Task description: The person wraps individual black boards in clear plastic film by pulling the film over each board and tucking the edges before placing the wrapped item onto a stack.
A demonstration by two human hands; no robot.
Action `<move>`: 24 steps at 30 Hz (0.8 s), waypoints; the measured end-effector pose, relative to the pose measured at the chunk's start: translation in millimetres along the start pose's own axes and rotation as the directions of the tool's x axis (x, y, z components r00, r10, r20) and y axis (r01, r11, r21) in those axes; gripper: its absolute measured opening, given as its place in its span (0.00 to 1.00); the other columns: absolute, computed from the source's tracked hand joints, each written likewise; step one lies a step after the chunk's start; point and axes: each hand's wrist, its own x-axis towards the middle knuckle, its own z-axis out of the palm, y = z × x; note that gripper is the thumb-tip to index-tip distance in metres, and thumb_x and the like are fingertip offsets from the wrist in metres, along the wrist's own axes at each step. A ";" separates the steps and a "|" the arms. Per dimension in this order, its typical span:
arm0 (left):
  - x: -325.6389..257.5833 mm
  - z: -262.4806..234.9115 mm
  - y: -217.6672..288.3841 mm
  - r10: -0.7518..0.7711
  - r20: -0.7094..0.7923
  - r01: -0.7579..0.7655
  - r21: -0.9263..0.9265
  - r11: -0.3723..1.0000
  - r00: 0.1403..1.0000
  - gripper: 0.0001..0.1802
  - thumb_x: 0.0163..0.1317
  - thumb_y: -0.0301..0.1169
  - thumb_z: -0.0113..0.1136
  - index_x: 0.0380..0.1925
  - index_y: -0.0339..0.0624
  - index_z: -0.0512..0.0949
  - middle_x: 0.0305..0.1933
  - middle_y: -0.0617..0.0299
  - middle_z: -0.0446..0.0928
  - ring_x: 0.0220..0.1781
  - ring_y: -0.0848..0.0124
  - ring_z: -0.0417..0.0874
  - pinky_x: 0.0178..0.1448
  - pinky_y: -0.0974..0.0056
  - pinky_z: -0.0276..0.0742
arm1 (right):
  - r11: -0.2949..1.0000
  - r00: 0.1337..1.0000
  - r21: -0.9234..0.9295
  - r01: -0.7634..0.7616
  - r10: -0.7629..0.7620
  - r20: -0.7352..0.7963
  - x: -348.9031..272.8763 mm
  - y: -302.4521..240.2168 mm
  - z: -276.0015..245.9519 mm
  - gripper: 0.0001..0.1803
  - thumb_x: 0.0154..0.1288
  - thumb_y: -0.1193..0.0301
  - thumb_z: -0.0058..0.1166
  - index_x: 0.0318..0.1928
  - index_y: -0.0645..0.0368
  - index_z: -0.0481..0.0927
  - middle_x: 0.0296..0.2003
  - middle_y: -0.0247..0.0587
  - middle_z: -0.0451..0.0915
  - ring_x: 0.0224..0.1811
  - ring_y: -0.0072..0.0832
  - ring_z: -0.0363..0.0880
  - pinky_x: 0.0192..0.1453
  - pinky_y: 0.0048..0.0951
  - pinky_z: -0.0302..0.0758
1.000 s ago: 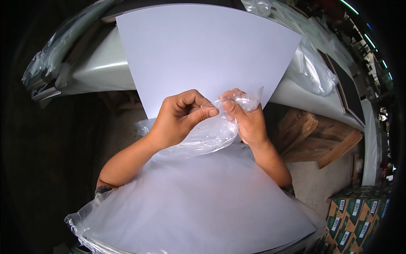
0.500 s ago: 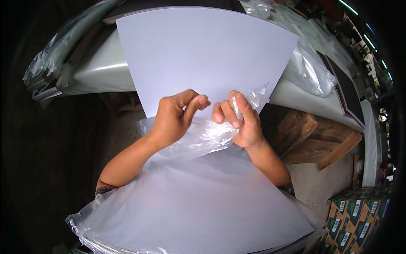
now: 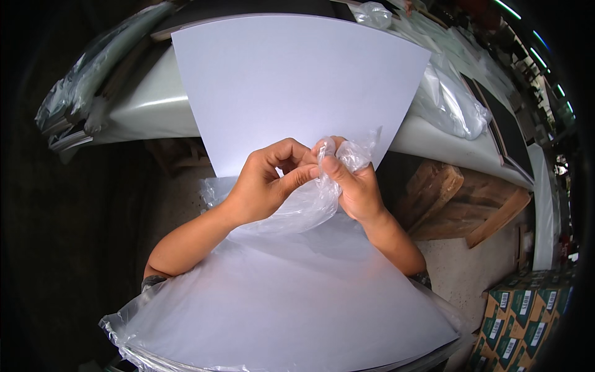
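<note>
Crumpled clear plastic film (image 3: 291,208) is bunched between my hands. My right hand (image 3: 353,183) is closed round a gathered wad of it, with the thumb pressed over the film. My left hand (image 3: 269,177) pinches the film next to the right thumb, fingertips nearly touching those of the right hand. Below the hands, film-covered pale sheets (image 3: 291,297) lie close to me, bagged in the same clear film. A large white sheet (image 3: 297,80) lies flat beyond the hands, on the far work surface.
Grey-white wrapped bundles (image 3: 152,102) lie left of the white sheet, and loose plastic (image 3: 452,102) is heaped to its right. A dark panel (image 3: 505,133) rests farther right. Below it is a wooden pallet (image 3: 477,201). Stacked printed cartons (image 3: 520,322) stand at the lower right.
My left hand has moved right and down, from apart to meeting my right hand at the film. The right hand has shifted slightly left, its fingers now tighter round the wad.
</note>
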 end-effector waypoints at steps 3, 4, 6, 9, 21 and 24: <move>0.2 -1.6 -4.5 0.095 -0.106 -0.096 -0.008 0.995 0.990 0.10 0.59 0.31 0.56 0.36 0.40 0.68 0.33 0.65 0.71 0.36 0.77 0.70 0.43 0.70 0.67 | 0.996 0.998 -0.081 -0.048 0.051 0.035 0.5 -1.8 -14.3 0.12 0.60 0.63 0.54 0.30 0.60 0.74 0.23 0.26 0.70 0.28 0.13 0.65 0.33 0.17 0.62; 1.4 -1.1 -6.3 0.110 -0.160 -0.122 -0.070 0.990 0.981 0.10 0.59 0.31 0.55 0.36 0.40 0.68 0.34 0.64 0.71 0.38 0.77 0.70 0.43 0.70 0.67 | 0.997 0.998 -0.056 -0.053 0.055 0.025 0.7 -2.4 -17.0 0.12 0.59 0.64 0.55 0.29 0.61 0.74 0.23 0.26 0.70 0.28 0.13 0.65 0.33 0.17 0.62; 3.9 3.2 -7.1 0.160 -0.231 -0.197 -0.148 0.969 0.960 0.08 0.61 0.31 0.52 0.37 0.40 0.67 0.37 0.63 0.70 0.41 0.76 0.70 0.46 0.69 0.66 | 0.996 0.997 0.034 -0.082 0.082 0.017 0.9 0.1 -17.3 0.11 0.59 0.66 0.56 0.29 0.61 0.74 0.24 0.27 0.71 0.29 0.13 0.66 0.34 0.17 0.63; 2.3 15.9 3.7 0.078 -0.108 -0.100 -0.207 0.973 0.991 0.10 0.60 0.29 0.54 0.39 0.39 0.67 0.39 0.62 0.70 0.40 0.76 0.71 0.45 0.68 0.68 | 0.984 0.993 0.137 -0.117 0.119 -0.003 1.3 5.2 -9.5 0.10 0.59 0.68 0.55 0.29 0.62 0.74 0.28 0.31 0.75 0.31 0.15 0.68 0.38 0.18 0.65; 1.9 11.6 -4.4 0.111 -0.092 -0.103 0.091 0.991 0.990 0.10 0.57 0.32 0.58 0.36 0.39 0.72 0.34 0.68 0.72 0.36 0.79 0.70 0.41 0.71 0.68 | 0.997 0.997 -0.010 -0.071 0.071 -0.017 1.7 7.8 -14.8 0.10 0.58 0.67 0.57 0.29 0.62 0.76 0.24 0.32 0.76 0.29 0.16 0.70 0.35 0.20 0.67; 2.1 7.2 -9.3 0.028 -0.175 -0.041 -0.074 0.996 0.984 0.11 0.60 0.35 0.55 0.28 0.37 0.75 0.24 0.67 0.74 0.29 0.80 0.72 0.37 0.73 0.68 | 0.993 0.998 0.107 -0.051 0.054 -0.026 3.1 8.2 -11.4 0.13 0.57 0.64 0.58 0.28 0.61 0.75 0.22 0.29 0.73 0.26 0.15 0.68 0.32 0.19 0.65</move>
